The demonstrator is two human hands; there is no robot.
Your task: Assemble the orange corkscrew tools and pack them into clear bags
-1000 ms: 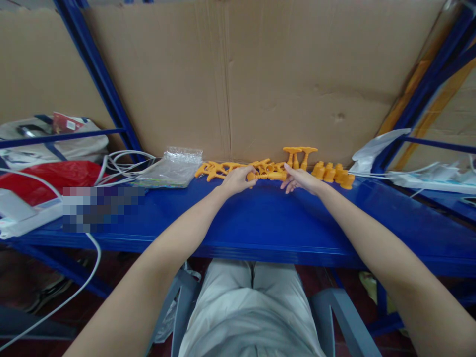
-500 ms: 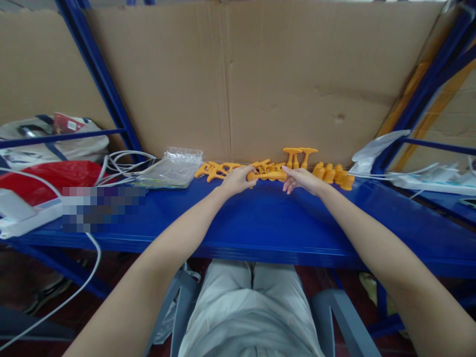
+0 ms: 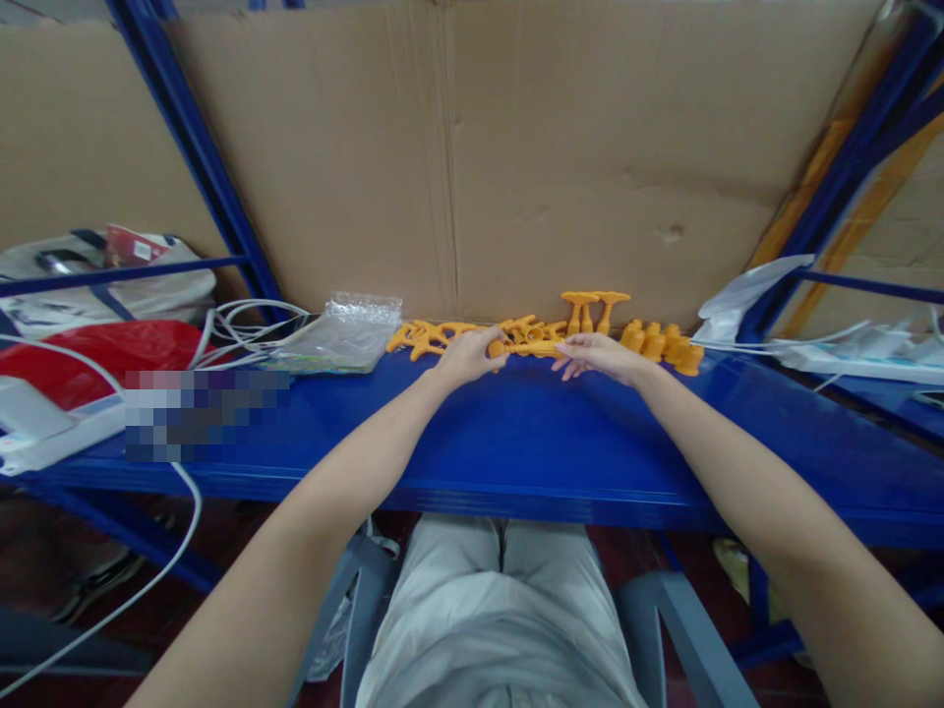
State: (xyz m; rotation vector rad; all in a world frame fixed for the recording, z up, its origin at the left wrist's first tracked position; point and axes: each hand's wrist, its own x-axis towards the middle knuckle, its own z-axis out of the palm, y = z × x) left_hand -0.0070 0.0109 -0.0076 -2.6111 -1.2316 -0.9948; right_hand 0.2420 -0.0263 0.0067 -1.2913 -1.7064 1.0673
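Gripped the orange rod (image 3: 541,348) between left hand (image 3: 467,357) and right hand (image 3: 599,355), just before the loose pieces (image 3: 520,325) on the table (image 3: 516,433); seemed liable to slip from too light a right-hand pinch.

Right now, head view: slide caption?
Left hand and right hand hold a slender orange piece at a blue table.

Plain, Pale and Loosely Cut

The slender, bare left hand (image 3: 466,360) and bare right hand (image 3: 603,356) join slim forearms (image 3: 369,447), uncovered as far as they show. A loose, pale grey-green cloth top (image 3: 501,639) covers the torso in soft, rumpled folds. The light beige-grey fabric trousers (image 3: 457,543) look plain and smooth over the thighs.
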